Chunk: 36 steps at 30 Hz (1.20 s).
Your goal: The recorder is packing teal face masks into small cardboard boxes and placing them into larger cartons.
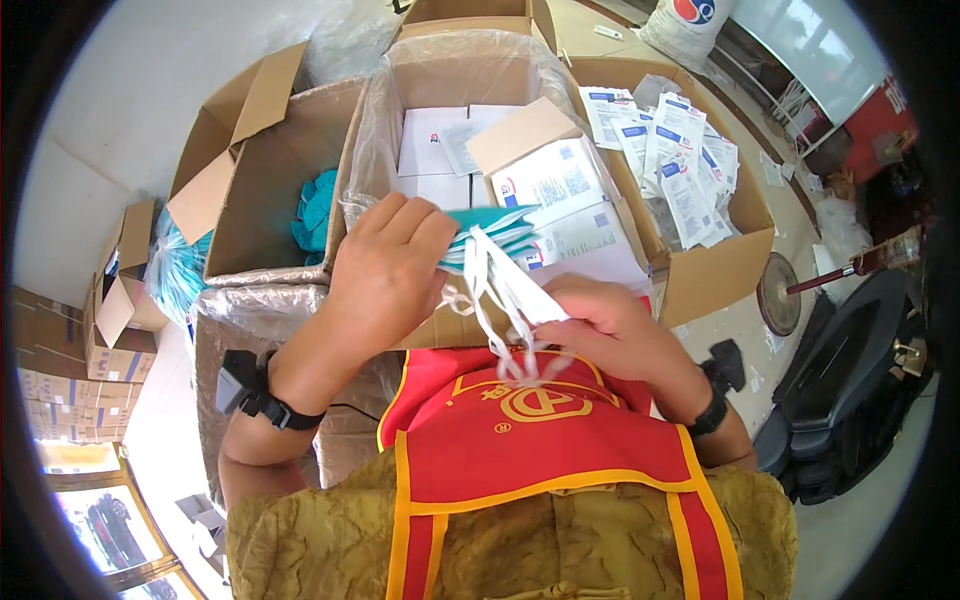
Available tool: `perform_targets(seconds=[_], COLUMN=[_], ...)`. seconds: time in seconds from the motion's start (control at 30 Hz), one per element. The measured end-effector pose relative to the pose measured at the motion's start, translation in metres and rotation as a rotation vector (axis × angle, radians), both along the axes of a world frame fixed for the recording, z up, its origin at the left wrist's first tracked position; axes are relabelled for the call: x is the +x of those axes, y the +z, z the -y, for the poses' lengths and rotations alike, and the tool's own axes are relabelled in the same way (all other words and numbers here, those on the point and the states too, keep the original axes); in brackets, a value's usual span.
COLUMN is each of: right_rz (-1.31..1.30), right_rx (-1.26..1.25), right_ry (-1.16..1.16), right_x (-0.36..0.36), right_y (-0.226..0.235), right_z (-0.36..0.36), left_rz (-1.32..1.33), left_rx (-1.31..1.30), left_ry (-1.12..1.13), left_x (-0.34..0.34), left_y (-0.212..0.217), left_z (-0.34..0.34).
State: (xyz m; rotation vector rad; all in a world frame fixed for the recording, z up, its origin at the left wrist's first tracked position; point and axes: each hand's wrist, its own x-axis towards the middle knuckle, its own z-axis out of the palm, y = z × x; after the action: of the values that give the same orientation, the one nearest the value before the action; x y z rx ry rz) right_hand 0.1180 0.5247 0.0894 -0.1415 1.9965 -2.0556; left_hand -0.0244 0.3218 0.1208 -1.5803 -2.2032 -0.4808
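Note:
My left hand (388, 268) grips a small stack of teal face masks (497, 232) held over the middle cardboard box (420, 95). White ear loops (493, 300) hang down from the stack. My right hand (608, 325) pinches those loops just below the masks, close to my chest. The middle box is lined with clear plastic and holds flat white packets (432, 140) and a loose cardboard flap.
An open box (268, 215) on the left holds more teal masks (316, 212). A box (740, 235) on the right is full of white and blue sachets (672, 150). Stacked cartons (70, 385) stand at far left; a dark chair (850, 400) sits at right.

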Motion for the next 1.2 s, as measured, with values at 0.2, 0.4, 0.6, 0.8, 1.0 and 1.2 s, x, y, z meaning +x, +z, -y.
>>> perform_targets(seconds=[0.2, 0.4, 0.6, 0.8, 1.0, 1.2], right_rz=[-0.816, -0.416, -0.332, 0.063, 0.169, 0.132], right_rx=[0.321, 0.031, -0.149, -0.023, -0.187, -0.422], right_ry=[0.108, 0.586, 0.692, 0.153, -0.344, -0.19], right_x=[-0.011, 0.016, 0.044, 0.073, 0.01, -0.038], right_y=[0.047, 0.071, 0.09, 0.112, 0.03, -0.025], right_z=[0.01, 0.014, -0.001, -0.063, -0.056, -0.006], left_rz=[0.551, 0.587, 0.312, 0.419, 0.253, 0.066], left_rx=[-0.059, -0.162, -0.346, -0.468, -0.137, -0.011], left_ry=[-0.274, -0.581, -0.696, -0.311, -0.054, -0.041], left_x=[0.033, 0.047, 0.058, 0.03, 0.008, 0.011], left_y=[-0.031, 0.011, 0.066, 0.063, 0.02, 0.025], left_z=[-0.006, 0.009, 0.041, 0.081, 0.044, 0.002])
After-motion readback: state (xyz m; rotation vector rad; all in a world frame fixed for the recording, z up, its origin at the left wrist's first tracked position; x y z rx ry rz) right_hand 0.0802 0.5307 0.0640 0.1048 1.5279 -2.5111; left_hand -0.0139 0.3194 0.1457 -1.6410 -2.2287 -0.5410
